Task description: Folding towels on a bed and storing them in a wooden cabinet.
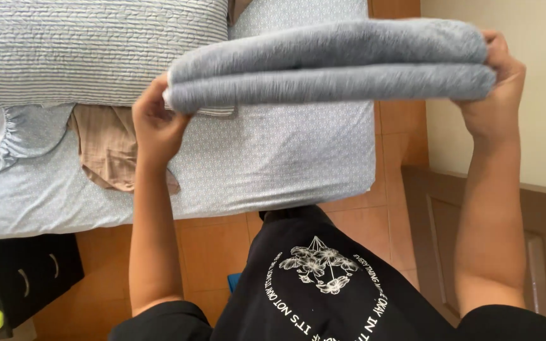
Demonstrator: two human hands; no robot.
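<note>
Here, folded grey blanket (333, 66) spans between left hand (156, 123) and right hand (497, 82), each gripping one end.

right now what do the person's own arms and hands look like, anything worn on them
Both arms are bare from the short black sleeves down. The left hand and right hand show no gloves, rings, watch or bracelet. The sleeves belong to a black T-shirt with a white flower print.

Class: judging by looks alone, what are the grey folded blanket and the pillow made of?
Grey folded blanket: probably soft fleece or plush, with a matte, fuzzy nap and thick rounded folds. Pillow: likely woven cotton-type cloth, with fine stripes and a puckered, crinkled surface.
</note>
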